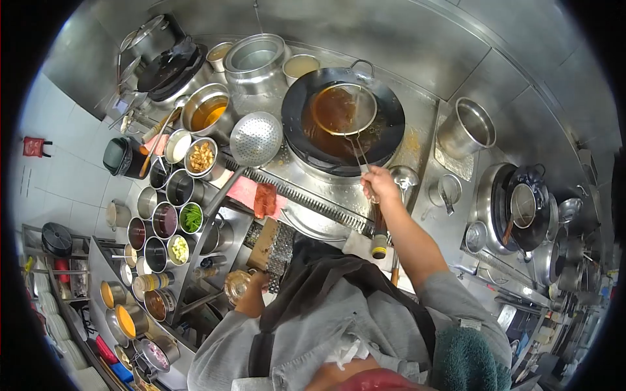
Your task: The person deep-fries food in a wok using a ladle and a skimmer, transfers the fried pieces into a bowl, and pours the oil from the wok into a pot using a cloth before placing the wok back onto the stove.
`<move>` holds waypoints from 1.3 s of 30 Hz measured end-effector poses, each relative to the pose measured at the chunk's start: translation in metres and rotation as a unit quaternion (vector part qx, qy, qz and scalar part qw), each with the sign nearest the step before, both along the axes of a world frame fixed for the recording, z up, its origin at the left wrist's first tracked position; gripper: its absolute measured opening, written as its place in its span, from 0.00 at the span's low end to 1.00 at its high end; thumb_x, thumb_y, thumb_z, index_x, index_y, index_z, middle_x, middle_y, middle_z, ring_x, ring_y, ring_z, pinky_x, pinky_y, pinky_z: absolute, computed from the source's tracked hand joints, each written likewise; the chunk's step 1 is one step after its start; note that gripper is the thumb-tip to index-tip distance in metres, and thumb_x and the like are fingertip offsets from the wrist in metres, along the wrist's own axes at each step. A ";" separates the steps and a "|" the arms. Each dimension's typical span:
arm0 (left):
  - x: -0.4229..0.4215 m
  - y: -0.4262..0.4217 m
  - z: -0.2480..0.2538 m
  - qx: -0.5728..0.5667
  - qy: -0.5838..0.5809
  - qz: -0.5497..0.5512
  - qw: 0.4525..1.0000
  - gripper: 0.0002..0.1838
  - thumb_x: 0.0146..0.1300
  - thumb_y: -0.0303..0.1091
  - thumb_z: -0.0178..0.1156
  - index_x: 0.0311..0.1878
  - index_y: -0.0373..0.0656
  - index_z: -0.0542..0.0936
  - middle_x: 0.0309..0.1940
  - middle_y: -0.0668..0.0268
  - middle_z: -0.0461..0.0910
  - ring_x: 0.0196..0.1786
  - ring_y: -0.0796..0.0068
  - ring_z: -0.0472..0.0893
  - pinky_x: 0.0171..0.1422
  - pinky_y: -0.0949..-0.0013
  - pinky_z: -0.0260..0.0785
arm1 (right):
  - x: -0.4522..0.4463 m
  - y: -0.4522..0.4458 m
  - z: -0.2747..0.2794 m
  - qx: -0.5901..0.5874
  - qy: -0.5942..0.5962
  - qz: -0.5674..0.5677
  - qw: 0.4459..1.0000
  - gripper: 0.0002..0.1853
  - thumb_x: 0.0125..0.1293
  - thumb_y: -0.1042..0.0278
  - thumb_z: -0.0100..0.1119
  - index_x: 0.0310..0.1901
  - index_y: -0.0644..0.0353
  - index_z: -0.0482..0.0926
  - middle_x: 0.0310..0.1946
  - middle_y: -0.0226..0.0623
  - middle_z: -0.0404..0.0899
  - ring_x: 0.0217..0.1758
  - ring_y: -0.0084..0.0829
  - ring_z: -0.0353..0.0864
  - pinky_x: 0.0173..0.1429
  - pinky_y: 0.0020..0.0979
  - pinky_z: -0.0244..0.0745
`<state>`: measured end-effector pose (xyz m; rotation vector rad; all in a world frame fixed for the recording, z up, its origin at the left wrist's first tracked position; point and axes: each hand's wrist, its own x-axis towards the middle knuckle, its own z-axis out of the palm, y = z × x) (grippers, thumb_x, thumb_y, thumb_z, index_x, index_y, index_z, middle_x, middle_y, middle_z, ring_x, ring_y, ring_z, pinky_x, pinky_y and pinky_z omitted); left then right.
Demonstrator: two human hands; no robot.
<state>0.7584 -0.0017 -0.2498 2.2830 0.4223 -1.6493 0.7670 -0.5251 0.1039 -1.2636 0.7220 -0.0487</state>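
My right hand [380,183] is closed round the handle of a round wire strainer [355,109]. The strainer's mesh lies over the brown liquid in a large black wok [295,122]. Down at my left side, my left hand [255,287] is beside a round, clear, amber-tinted container [237,285] and seems to touch it; its fingers are partly hidden. A perforated metal ladle [255,139] rests left of the wok. Near the counter's front edge, a reddish piece [265,200] lies on a pink cloth [242,191].
Several metal pots of ingredients, one with chopped greens [192,217], crowd the left. A tall steel pot [465,128] and a second wok [542,225] stand at the right. A yellow-capped bottle [379,246] is below my right hand. A large lidless pot [255,64] sits at the back.
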 end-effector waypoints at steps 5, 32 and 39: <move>0.071 -0.063 0.120 -0.126 -0.342 0.162 0.917 0.24 0.58 0.52 0.56 0.40 0.35 0.77 0.31 0.46 0.80 0.35 0.50 0.80 0.39 0.57 0.71 | -0.012 0.041 0.000 0.070 -0.036 -0.004 0.997 0.03 0.63 0.73 0.51 0.36 0.63 0.72 0.18 0.32 0.72 0.11 0.25 0.68 0.13 0.28 0.60; 0.157 -0.172 0.288 -0.553 -0.041 0.341 0.759 0.18 0.58 0.36 0.59 0.50 0.40 0.73 0.33 0.62 0.78 0.28 0.66 0.79 0.34 0.64 0.75 | -0.139 -0.095 0.025 -0.478 0.200 -0.182 0.836 0.14 0.57 0.75 0.47 0.45 0.65 0.75 0.27 0.50 0.80 0.25 0.42 0.80 0.32 0.40 0.75; 0.124 -0.181 0.327 -0.655 0.035 0.360 0.663 0.27 0.52 0.37 0.64 0.54 0.40 0.68 0.50 0.53 0.73 0.52 0.54 0.75 0.61 0.57 0.68 | -0.146 -0.161 0.075 -0.175 -0.083 -0.366 0.910 0.08 0.56 0.74 0.51 0.36 0.67 0.76 0.17 0.35 0.75 0.11 0.27 0.70 0.14 0.30 0.62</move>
